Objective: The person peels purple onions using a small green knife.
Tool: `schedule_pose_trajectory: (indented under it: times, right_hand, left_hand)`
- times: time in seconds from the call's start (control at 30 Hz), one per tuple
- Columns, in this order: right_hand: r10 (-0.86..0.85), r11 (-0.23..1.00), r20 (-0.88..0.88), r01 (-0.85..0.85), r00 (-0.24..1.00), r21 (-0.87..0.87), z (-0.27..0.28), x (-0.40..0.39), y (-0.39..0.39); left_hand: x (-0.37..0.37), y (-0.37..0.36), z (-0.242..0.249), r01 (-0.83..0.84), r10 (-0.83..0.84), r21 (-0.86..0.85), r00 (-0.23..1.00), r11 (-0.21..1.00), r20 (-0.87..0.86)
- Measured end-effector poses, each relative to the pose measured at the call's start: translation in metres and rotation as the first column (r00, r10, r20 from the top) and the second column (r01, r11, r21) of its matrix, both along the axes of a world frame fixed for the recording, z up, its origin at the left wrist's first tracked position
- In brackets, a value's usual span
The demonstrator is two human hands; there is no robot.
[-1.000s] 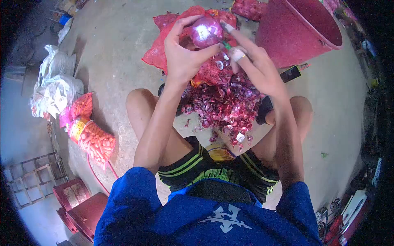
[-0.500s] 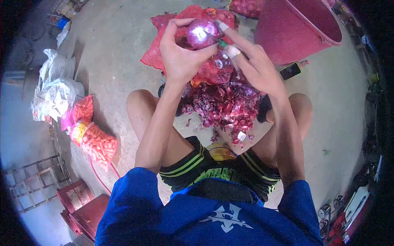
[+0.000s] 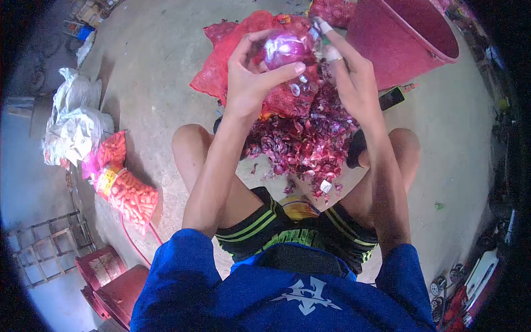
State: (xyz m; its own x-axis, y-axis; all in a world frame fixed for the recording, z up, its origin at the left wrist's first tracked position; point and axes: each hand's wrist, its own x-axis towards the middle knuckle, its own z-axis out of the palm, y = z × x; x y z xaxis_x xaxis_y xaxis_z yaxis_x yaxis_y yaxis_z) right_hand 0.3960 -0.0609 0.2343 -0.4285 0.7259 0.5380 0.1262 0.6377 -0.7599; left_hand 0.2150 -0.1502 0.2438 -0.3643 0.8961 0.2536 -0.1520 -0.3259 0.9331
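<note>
My left hand [image 3: 250, 80] is closed around a shiny red onion [image 3: 286, 50], with the thumb along its near side. Just right of the onion is my right hand [image 3: 355, 80], with white wrapping on its thumb and a fingertip. Between those fingers it pinches a small green-handled knife [image 3: 325, 41], mostly hidden and blurred. Below both hands, a heap of red onion skins [image 3: 310, 144] lies on the floor between my feet. Behind the onion lies a red mesh sack [image 3: 213, 72].
A large red tub [image 3: 398, 50] stands at the upper right, with a phone [image 3: 391, 98] on the floor beside it. Another mesh sack [image 3: 332, 10] lies behind. On the left are a bag of orange pieces [image 3: 133, 193] and white sacks [image 3: 74, 127].
My right hand has moved right, away from the onion, with the knife. The onion has shifted slightly right and turned in my left hand, whose thumb now lies along its near side.
</note>
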Motion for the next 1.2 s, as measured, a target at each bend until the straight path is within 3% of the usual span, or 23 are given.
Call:
schedule_pose_trajectory:
  times: [0.13, 0.17, 0.23, 0.27, 0.33, 0.43, 0.47, 0.5, 0.57, 0.63, 0.7, 0.73, 0.8, 0.9, 0.97, 1.03, 1.2]
  right_hand:
    - [-0.001, 0.992, -0.021, -0.002, 1.000, -0.128, -0.004, 0.001, 0.002]
    - [0.000, 0.992, -0.021, -0.002, 1.000, -0.128, -0.006, 0.000, 0.002]
    - [0.073, 0.994, -0.101, -0.063, 0.992, 0.093, -0.006, -0.003, 0.002]
    - [0.073, 0.994, -0.101, -0.063, 0.992, 0.093, -0.004, -0.002, 0.002]
    - [-0.010, 0.993, -0.031, 0.006, 0.999, -0.117, 0.001, 0.003, 0.001]
    - [-0.109, 0.981, -0.061, 0.097, 0.992, -0.171, -0.007, 0.009, 0.023]
    - [-0.094, 0.913, -0.056, 0.064, 0.994, -0.403, -0.003, 0.016, 0.028]
    - [-0.097, 0.914, -0.058, 0.066, 0.994, -0.401, -0.005, 0.022, 0.034]
    - [-0.042, 0.959, -0.007, 0.038, 0.999, -0.281, 0.000, 0.024, 0.040]
    - [-0.008, 0.936, -0.021, 0.000, 1.000, -0.353, 0.007, 0.031, 0.026]
    - [0.198, 0.946, 0.014, -0.188, 0.980, -0.265, 0.016, 0.035, 0.011]
    - [0.202, 0.945, 0.014, -0.191, 0.979, -0.265, 0.019, 0.035, 0.005]
    - [0.304, 0.953, 0.074, -0.302, 0.950, -0.039, 0.023, 0.030, -0.006]
    - [0.323, 0.939, 0.116, -0.334, 0.939, 0.081, 0.012, 0.027, -0.007]
    - [0.334, 0.935, 0.134, -0.346, 0.933, 0.078, 0.015, 0.030, -0.005]
    - [0.323, 0.939, 0.314, -0.343, 0.893, 0.011, 0.020, 0.034, -0.004]
    - [0.323, 0.943, 0.315, -0.331, 0.893, -0.029, 0.025, 0.034, -0.006]
  left_hand:
    - [-0.001, -0.003, -0.003, 0.194, -0.214, 0.095, 0.929, 0.976, 0.302]
    - [-0.001, -0.002, -0.004, 0.193, -0.213, 0.096, 0.929, 0.976, 0.302]
    - [0.002, -0.001, -0.006, 0.265, -0.268, 0.066, 0.869, 0.962, 0.417]
    - [0.002, -0.001, -0.006, 0.265, -0.267, 0.065, 0.869, 0.962, 0.417]
    - [0.004, -0.001, -0.008, 0.287, -0.283, 0.056, 0.860, 0.956, 0.425]
    - [0.001, 0.000, -0.011, 0.313, -0.337, 0.131, 0.822, 0.941, 0.459]
    - [0.000, 0.000, -0.012, 0.315, -0.340, 0.132, 0.821, 0.940, 0.459]
    - [0.000, 0.000, -0.013, 0.307, -0.346, 0.158, 0.836, 0.938, 0.425]
    - [0.000, 0.003, -0.010, 0.303, -0.353, 0.186, 0.851, 0.935, 0.389]
    - [-0.002, 0.003, -0.008, 0.239, -0.252, 0.086, 0.937, 0.967, 0.242]
    - [-0.005, 0.001, -0.010, 0.201, -0.204, 0.038, 0.949, 0.979, 0.239]
    - [-0.005, 0.000, -0.010, 0.171, -0.165, -0.006, 0.959, 0.985, 0.232]
    - [-0.005, -0.002, -0.008, 0.158, -0.148, -0.030, 0.964, 0.987, 0.220]
    - [-0.005, -0.003, -0.011, 0.151, -0.138, -0.055, 0.973, 0.987, 0.185]
    - [-0.004, -0.002, -0.013, 0.159, -0.149, -0.050, 0.975, 0.986, 0.164]
    - [-0.004, -0.003, -0.013, 0.170, -0.156, -0.081, 0.975, 0.982, 0.156]
    - [-0.002, -0.004, -0.011, 0.141, -0.128, -0.093, 0.982, 0.986, 0.138]
